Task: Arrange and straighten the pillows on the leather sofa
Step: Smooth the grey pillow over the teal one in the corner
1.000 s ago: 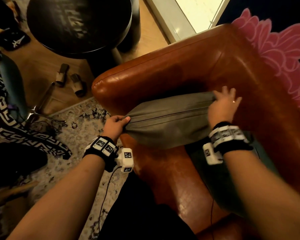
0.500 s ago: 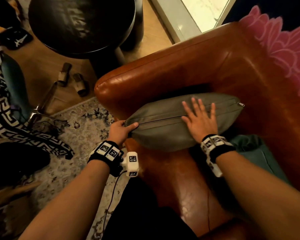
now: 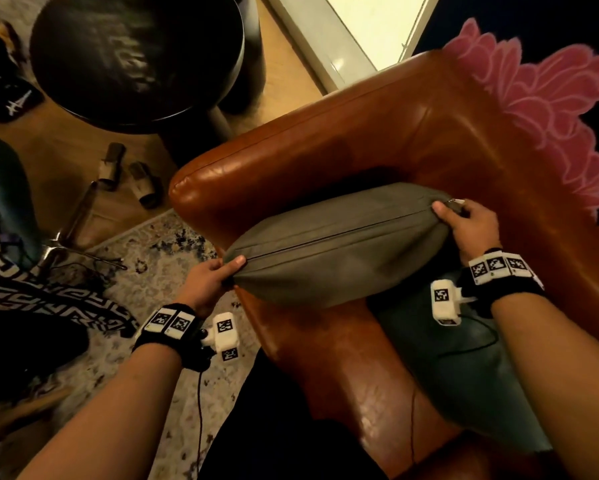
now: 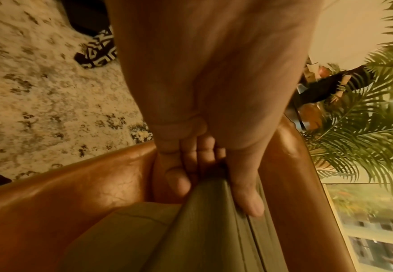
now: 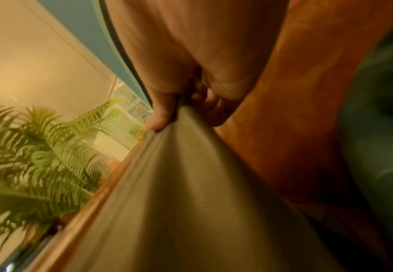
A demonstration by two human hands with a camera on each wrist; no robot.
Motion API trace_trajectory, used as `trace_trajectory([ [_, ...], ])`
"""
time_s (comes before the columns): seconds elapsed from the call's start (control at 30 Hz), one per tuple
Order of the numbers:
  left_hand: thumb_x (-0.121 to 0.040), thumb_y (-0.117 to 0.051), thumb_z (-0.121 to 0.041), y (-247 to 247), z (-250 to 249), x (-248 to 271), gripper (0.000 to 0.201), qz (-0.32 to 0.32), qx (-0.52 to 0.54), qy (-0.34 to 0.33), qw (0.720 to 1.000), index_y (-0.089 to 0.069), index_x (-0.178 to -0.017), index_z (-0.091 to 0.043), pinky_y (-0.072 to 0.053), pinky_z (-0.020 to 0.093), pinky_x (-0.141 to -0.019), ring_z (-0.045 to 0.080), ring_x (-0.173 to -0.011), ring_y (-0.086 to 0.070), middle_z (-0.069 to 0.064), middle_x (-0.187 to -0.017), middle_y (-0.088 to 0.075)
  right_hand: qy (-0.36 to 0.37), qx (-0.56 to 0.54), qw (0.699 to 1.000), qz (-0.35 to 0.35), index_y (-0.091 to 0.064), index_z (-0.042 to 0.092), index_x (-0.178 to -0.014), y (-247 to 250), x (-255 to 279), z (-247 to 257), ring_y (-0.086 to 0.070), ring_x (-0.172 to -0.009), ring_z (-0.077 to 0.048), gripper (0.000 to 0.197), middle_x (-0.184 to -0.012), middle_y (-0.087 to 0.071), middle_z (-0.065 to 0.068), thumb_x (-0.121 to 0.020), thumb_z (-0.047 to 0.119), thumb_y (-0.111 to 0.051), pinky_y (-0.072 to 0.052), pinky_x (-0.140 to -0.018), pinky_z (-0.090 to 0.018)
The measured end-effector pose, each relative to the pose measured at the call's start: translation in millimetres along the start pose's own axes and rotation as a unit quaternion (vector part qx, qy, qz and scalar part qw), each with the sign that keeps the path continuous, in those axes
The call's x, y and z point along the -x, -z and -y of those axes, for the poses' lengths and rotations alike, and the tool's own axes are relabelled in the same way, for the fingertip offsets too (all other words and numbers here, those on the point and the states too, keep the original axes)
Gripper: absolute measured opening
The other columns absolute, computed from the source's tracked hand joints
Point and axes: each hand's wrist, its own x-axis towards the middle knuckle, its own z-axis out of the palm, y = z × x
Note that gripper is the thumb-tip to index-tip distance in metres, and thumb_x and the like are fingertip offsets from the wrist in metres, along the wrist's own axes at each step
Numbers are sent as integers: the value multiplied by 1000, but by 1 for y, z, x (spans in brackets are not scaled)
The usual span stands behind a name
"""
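Observation:
A grey-green pillow with a zipper seam along its top stands in the corner of the brown leather sofa. My left hand pinches its left corner, thumb on top. My right hand grips the pillow's right corner by the zipper pull, thumb over the seam. The pillow stretches between both hands. A dark teal pillow lies on the seat under my right forearm.
A round dark table stands left of the sofa arm. A pair of slippers lies on the wood floor, beside a patterned rug. A pink flower-shaped item sits behind the sofa back. A palm plant is nearby.
My right hand has left the pillow's middle, where it lay flat, and now grips the right corner. The left hand keeps its hold on the left corner.

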Motion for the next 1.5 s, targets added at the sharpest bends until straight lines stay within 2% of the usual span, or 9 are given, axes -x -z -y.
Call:
trace_trajectory([
  [0.27,-72,-82,-34,1,2,29,62,80,24,-5,996,-63,-117,4,-53,19,-63,11,-79,-67,4,-97,-74,-102,-274,956,0,-65,15,-76,4,17,30,-69,-76,-14,19,-84,-70,-4,-74,8,-82,-56,-76,-26],
  [0.4,-93,-58,-16,8,5,45,30,144,63,0,988,-68,-117,-2,-58,29,-87,21,-107,-69,15,-127,-68,-92,-321,942,24,-66,16,-76,17,18,47,-69,-88,-19,15,-91,-71,-7,-79,9,-79,-58,-85,-32],
  [0.53,-63,-92,-38,14,8,44,64,168,62,-2,984,-74,-117,-8,-51,36,-101,26,-117,-64,16,-131,-66,-86,-299,949,46,-58,15,-70,19,15,46,-69,-80,-15,26,-85,-70,-5,-74,13,-84,-57,-78,-28],
  [0.7,-66,-91,-33,16,11,45,63,172,65,-13,983,-71,-118,-4,-54,33,-97,25,-113,-66,20,-130,-65,-143,-270,951,40,-64,15,-77,26,5,19,-70,-102,-25,24,-112,-71,-14,-72,22,-87,-58,-84,-36],
  [0.87,-94,-61,-7,-1,22,34,28,54,50,23,997,-63,-120,4,-59,26,-79,19,-96,-67,25,-133,-61,-150,152,974,-82,-67,14,-123,7,0,1,-62,-109,-30,33,-131,-62,-18,-93,14,-52,-48,-89,-37],
  [0.97,-94,-63,-10,-18,20,36,12,59,82,32,994,-65,-106,-9,-58,38,-88,23,-98,-69,13,-114,-70,112,237,949,-176,-53,9,-139,-61,52,24,-44,-136,-36,50,-144,-50,-17,-89,14,-51,-33,-115,-43],
  [1.13,-88,-65,3,-21,29,26,30,42,6,-12,999,-59,-116,9,-58,25,-65,20,-67,-67,21,-93,-65,393,423,769,276,-23,16,-156,-200,191,25,-12,-153,-26,58,-164,-18,-9,-103,38,-34,-5,-124,-49],
  [1.3,-83,-73,1,2,27,28,17,70,-42,9,997,-65,-99,-2,-60,26,-71,21,-72,-67,23,-100,-64,381,529,724,227,-24,25,-156,-173,145,-17,-17,-152,-17,61,-163,-26,3,-100,47,-15,1,-121,-49],
  [1.5,-70,-88,-16,2,25,29,44,76,-17,44,996,-63,-103,-5,-60,29,-76,22,-75,-69,19,-99,-62,213,561,793,102,-10,42,-155,-77,62,-36,0,-154,-28,57,-167,-7,1,-101,58,-19,12,-115,-61],
])
